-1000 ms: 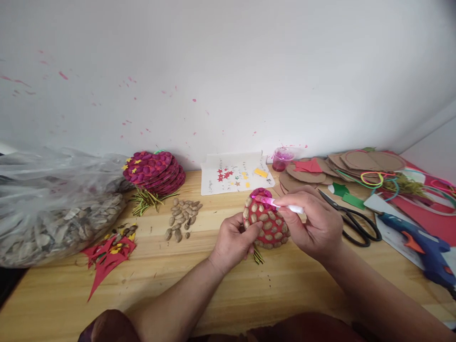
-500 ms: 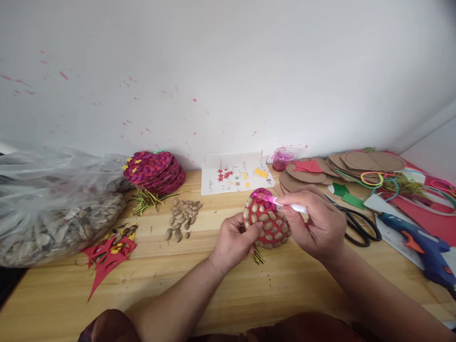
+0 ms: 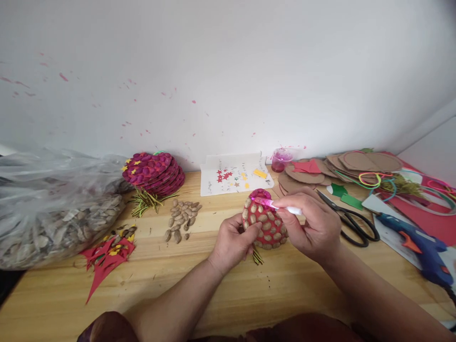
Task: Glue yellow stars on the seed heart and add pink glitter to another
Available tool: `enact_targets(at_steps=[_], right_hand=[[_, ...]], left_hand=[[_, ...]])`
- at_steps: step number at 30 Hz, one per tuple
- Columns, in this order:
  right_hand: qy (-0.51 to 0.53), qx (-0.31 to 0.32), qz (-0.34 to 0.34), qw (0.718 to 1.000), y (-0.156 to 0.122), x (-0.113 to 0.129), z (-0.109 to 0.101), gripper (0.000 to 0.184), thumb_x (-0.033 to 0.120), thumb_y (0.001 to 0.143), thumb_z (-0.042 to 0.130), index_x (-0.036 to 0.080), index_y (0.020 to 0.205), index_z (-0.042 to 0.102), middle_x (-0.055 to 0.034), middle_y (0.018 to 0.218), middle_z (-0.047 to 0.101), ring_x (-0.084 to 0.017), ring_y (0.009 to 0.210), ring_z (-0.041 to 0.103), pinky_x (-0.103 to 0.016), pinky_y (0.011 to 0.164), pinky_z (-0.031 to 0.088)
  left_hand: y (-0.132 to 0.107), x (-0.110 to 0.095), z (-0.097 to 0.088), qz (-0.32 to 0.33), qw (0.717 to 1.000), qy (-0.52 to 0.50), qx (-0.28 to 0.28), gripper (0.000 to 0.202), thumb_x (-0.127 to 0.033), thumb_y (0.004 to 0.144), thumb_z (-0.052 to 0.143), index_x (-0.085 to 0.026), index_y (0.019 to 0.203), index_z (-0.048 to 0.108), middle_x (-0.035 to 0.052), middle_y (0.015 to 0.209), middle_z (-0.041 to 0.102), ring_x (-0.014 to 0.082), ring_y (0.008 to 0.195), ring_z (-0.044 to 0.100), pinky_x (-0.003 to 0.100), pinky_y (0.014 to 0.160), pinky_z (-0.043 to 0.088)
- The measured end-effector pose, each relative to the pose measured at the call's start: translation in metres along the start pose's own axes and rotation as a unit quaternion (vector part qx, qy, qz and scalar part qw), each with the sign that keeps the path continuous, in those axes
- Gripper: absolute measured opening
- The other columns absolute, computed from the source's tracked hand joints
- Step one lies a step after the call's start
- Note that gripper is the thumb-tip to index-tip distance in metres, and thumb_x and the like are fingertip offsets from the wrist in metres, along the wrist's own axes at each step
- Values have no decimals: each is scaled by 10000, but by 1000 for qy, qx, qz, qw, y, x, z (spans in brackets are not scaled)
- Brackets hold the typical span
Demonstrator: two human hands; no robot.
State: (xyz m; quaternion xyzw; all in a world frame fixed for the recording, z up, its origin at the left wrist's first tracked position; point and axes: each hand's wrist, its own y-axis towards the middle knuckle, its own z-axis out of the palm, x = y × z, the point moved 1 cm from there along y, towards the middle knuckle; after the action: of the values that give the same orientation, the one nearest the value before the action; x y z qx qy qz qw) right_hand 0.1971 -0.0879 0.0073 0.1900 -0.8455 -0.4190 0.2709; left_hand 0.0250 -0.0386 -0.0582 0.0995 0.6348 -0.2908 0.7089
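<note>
My left hand (image 3: pixel 233 240) grips the left edge of a round red disc covered in peanuts (image 3: pixel 269 225), thumb on its face. Yellow-green stems stick out below the disc. Its top part is painted purple-pink; the lower peanuts are still bare tan. In my right hand (image 3: pixel 313 225) is a white-handled paintbrush (image 3: pixel 287 209), pinched between thumb and fingers. The brush's pink-stained tip touches the disc's upper face, at the edge of the painted part. My right hand hides the disc's right edge.
Loose peanuts (image 3: pixel 183 216), red paper scraps (image 3: pixel 110 259), a bulging plastic bag (image 3: pixel 60 218) and stacked purple discs (image 3: pixel 153 173) are left. Behind stand a paint cup (image 3: pixel 281 161) and star-covered paper (image 3: pixel 213 185). Rightward lie cardboard pieces (image 3: pixel 374 161), scissors (image 3: pixel 356 223) and a glue gun (image 3: pixel 423 247).
My right hand and the brush have shifted slightly left and down, bringing the tip lower on the disc. My left hand holds the disc in nearly the same place.
</note>
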Motion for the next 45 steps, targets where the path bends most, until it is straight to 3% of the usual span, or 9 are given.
enact_targets(at_steps=[9, 13, 16, 19, 24, 29, 36, 40, 45], right_hand=[[-48, -52, 48, 996, 3, -10, -10, 178, 114, 914, 647, 228, 1044, 691, -24, 900, 744, -184, 808, 670, -329, 760, 528], [-98, -99, 115, 984, 20, -37, -27, 99, 248, 955, 637, 240, 1018, 714, -44, 938, 759, -205, 826, 682, -348, 775, 519], [-153, -106, 172, 967, 43, -67, -34, 193, 384, 970, 603, 236, 993, 725, -49, 904, 750, -200, 764, 651, -347, 761, 502], [-232, -46, 263, 935, 65, -99, -28, 298, 439, 959, 545, 219, 1015, 739, -78, 925, 744, -221, 791, 634, -353, 764, 481], [-242, 61, 293, 923, 77, -130, -3, 267, 406, 886, 597, 209, 797, 754, -73, 745, 732, -238, 757, 612, -348, 739, 432], [-260, 129, 323, 901, 72, -145, 14, 316, 451, 885, 591, 219, 736, 748, -87, 764, 738, -248, 780, 594, -352, 725, 386], [-274, 150, 340, 887, 76, -149, 20, 288, 448, 877, 593, 238, 767, 758, -88, 829, 752, -301, 942, 591, -394, 809, 383], [-275, 121, 329, 895, 81, -146, 18, 299, 446, 885, 567, 228, 810, 758, -94, 881, 759, -310, 990, 582, -407, 838, 389], [-258, 105, 312, 908, 84, -150, 13, 328, 469, 882, 560, 211, 831, 756, -83, 829, 756, -257, 832, 602, -362, 751, 406]], left_hand=[[6, 7, -2, -19, 1000, -14, -18, 544, -680, 690, 798, -196, 742, 557, -88, 384, 473, 50, 298, 339, 155, 286, 263], [8, 7, -3, -20, 999, -26, -15, 564, -697, 680, 796, -192, 749, 554, -82, 396, 494, 48, 306, 351, 149, 287, 273], [8, 9, -3, -13, 1000, -26, -12, 555, -684, 685, 798, -189, 745, 553, -76, 411, 508, 48, 311, 372, 145, 289, 275], [9, 10, -2, -8, 999, -29, -11, 550, -678, 685, 800, -188, 748, 556, -75, 421, 513, 52, 318, 386, 146, 288, 280], [9, 5, -1, -3, 999, -35, -9, 561, -681, 661, 812, -187, 750, 560, -80, 423, 501, 54, 325, 390, 148, 290, 293], [7, 0, -1, -5, 999, -40, -3, 594, -705, 624, 822, -181, 758, 575, -80, 421, 491, 60, 335, 408, 153, 299, 315], [9, 2, -1, -9, 999, -38, -6, 589, -697, 631, 823, -185, 767, 566, -77, 439, 507, 65, 344, 427, 159, 302, 328], [8, 4, -1, -1, 999, -42, -3, 554, -664, 658, 825, -187, 764, 565, -79, 444, 505, 65, 343, 427, 160, 303, 326], [9, 7, -1, 6, 999, -42, -5, 509, -622, 688, 829, -187, 770, 578, -69, 479, 526, 76, 357, 460, 168, 307, 333]])
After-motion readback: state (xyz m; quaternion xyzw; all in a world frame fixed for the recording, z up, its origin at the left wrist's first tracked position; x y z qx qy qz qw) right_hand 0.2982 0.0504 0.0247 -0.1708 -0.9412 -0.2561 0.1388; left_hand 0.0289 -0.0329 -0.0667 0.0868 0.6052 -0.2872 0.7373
